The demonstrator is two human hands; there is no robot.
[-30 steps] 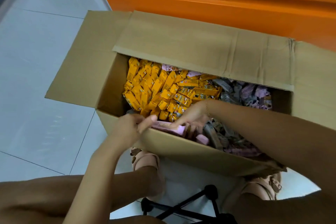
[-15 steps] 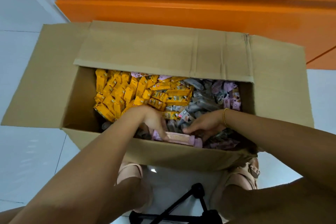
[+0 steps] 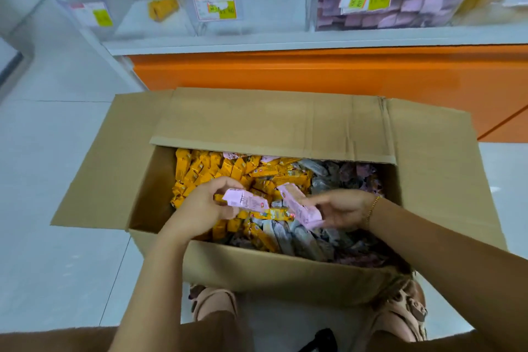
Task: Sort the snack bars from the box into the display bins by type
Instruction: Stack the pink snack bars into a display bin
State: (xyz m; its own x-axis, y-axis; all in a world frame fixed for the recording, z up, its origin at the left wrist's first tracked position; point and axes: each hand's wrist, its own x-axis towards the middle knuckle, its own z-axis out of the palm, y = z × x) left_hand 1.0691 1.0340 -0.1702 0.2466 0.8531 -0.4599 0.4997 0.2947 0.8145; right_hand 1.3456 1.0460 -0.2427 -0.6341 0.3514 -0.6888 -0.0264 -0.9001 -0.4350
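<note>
**Two pink bars up, one per hand, over the open box**

On my feed both hands are above the cardboard box (image 3: 274, 271), which sits on the floor at 6 o'clock from the orange counter front (image 3: 314, 71). The L hand (image 3: 205, 206) has its fingers curled, thumb & fingertips clamped on the near end of a pink bar (image 3: 245, 200); that bar lies roughly level and points toward 3 o'clock. The R hand (image 3: 340, 210), w/ a gold bracelet (image 3: 373, 207) at the wrist, pinches a second pink bar (image 3: 300, 206) by its lower end. This one is tilted, its free end toward 11 o'clock. The two bars' tips are near each other; I can't tell if they touch.

Inside the box, yellow bars (image 3: 205, 171) pile at the 10 o'clock side, and grey & purple bars (image 3: 323, 171) from 2 round to 5 o'clock.

Up at 12 o'clock is the shelf w/ clear display bins: a bin of pink packs (image 3: 400, 8) at 1 o'clock and a bin w/ a few yellow packs (image 3: 163, 7) at 11 o'clock. The price tags are too blurred to read.
</note>
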